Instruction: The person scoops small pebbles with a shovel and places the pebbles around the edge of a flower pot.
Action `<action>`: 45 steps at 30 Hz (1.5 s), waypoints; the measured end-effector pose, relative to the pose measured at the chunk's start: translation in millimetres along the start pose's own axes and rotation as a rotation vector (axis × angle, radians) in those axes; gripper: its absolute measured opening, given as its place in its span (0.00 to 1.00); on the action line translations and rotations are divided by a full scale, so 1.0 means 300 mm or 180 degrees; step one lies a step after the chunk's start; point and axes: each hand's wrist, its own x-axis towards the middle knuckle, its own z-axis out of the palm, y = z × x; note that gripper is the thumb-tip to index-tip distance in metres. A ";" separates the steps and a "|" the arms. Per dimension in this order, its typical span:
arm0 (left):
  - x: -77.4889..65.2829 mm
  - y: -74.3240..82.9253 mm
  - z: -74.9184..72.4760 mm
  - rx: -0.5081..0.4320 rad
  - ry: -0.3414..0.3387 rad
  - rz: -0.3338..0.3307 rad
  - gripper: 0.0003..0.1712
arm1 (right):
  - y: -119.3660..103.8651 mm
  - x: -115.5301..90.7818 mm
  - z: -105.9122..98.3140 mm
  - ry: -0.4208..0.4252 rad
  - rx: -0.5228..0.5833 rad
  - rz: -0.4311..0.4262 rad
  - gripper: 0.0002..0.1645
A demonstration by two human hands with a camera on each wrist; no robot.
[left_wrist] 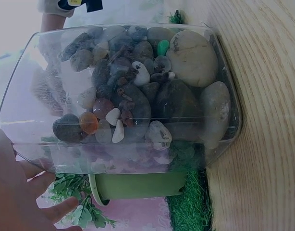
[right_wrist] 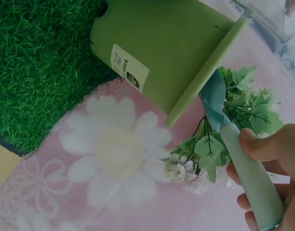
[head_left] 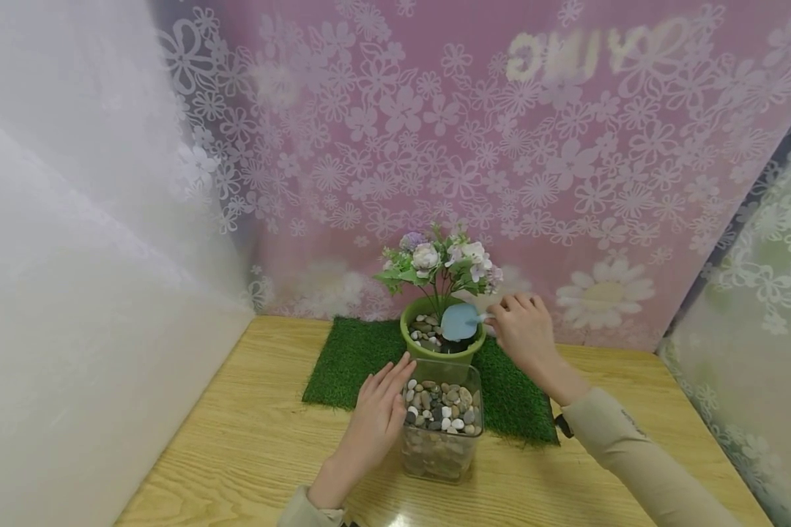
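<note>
My right hand (head_left: 522,331) grips the pale green handle of a small trowel (right_wrist: 251,175), its light blue blade tipped over the rim of a green flower pot (head_left: 443,356). Pebbles lie on the left part of the soil inside, and artificial flowers (head_left: 438,260) with white and purple blooms rise from the pot. In front stands a clear rectangular container (left_wrist: 138,96) holding many mixed pebbles (head_left: 438,406). Against its left side my left hand (head_left: 379,406) rests with fingers extended, the fingertips near its back left corner.
A green artificial turf mat (head_left: 349,366) lies under the pot on a wooden table (head_left: 224,446). Behind hangs a pink flower-patterned cloth (head_left: 402,161). White cloth (head_left: 92,256) borders the left side, and a patterned cloth (head_left: 771,293) borders the right.
</note>
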 end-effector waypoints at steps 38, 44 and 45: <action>-0.001 0.003 -0.001 -0.0038 0.0013 -0.0036 0.30 | 0.047 -0.079 -0.253 -0.0470 0.1360 0.0753 0.10; 0.001 0.006 -0.004 -0.0038 -0.0011 -0.0029 0.30 | 0.021 -0.073 -0.268 -0.0359 0.1407 0.0164 0.13; 0.001 0.006 -0.003 -0.0034 -0.0007 -0.0018 0.30 | 0.017 -0.071 -0.268 -0.0328 0.1393 0.0048 0.14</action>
